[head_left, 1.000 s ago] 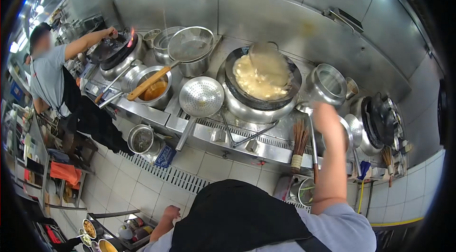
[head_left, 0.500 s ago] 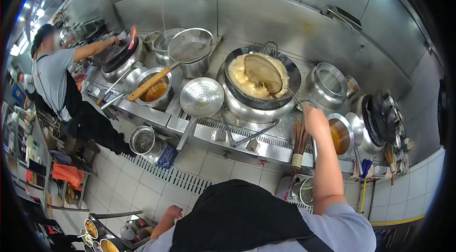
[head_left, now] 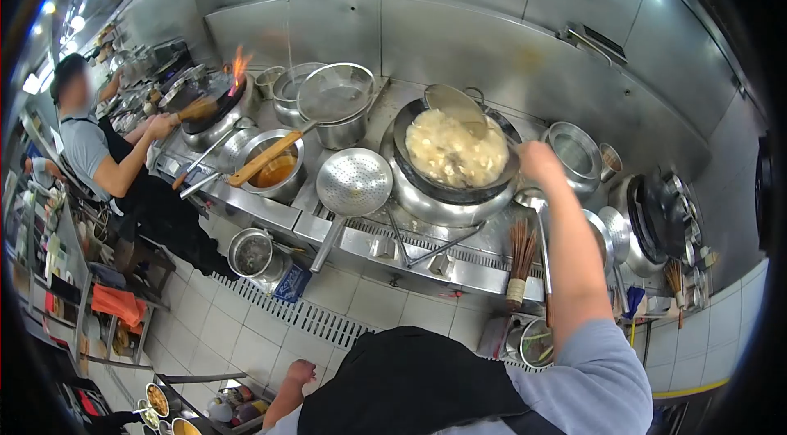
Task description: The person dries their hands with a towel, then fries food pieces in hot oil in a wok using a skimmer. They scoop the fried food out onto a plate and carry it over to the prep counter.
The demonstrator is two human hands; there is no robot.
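Observation:
My right hand [head_left: 541, 163] is closed around the handle of a skimmer [head_left: 455, 105], a round mesh one, its head tilted at the far left side of the wok [head_left: 402, 127]. Pale chunks of food [head_left: 459, 148] foam in the wok, which rests on a round steel burner ring. A ladle [head_left: 533, 199] lies just below my right hand, and a bamboo brush [head_left: 520, 259] stands nearby. Low on the left, away from the stove, my left hand [head_left: 301, 371] hangs with its fingers curled and nothing visible in it.
A perforated ladle [head_left: 354, 182] sits left of the wok, its handle over the front edge. Behind it, a mesh strainer [head_left: 334, 93] tops a pot. A wooden-handled tool [head_left: 266, 158] crosses a pot of brown liquid. At left, a co-worker [head_left: 102, 140] brushes another wok near a flame [head_left: 238, 68].
The skimmer has moved up and back from the wok's middle to its far rim, uncovering the foaming food. My right hand has risen with it. The co-worker now works with a brush.

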